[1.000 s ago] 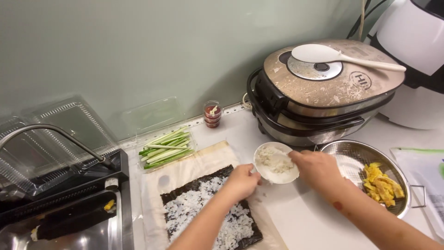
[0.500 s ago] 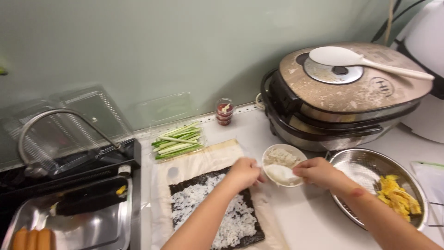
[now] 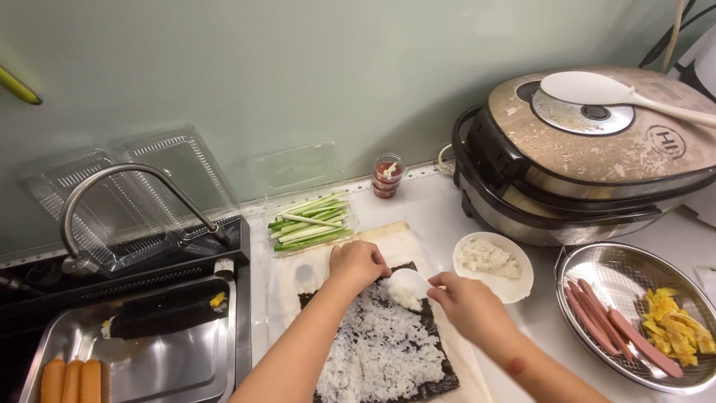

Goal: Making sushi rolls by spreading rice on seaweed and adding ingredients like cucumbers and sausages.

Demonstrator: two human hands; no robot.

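The right hand (image 3: 466, 302) is pinching a white rice paddle (image 3: 406, 284) with narrow fingers; the left hand (image 3: 358, 263), fingers curled (holding nothing), is pressing grainy rice (image 3: 380, 347) onto the dark seaweed sheet (image 3: 436, 380).

We note clear plastic clamshell containers (image 3: 127, 198) leaning against the wall behind the faucet, empty and ribbed. A shallow clear tray (image 3: 309, 222) on the counter holds green and pale vegetable strips, and a small clear cup (image 3: 387, 176) with red contents stands just right of it. A round emblem (image 3: 666, 142) marks the cooker lid.
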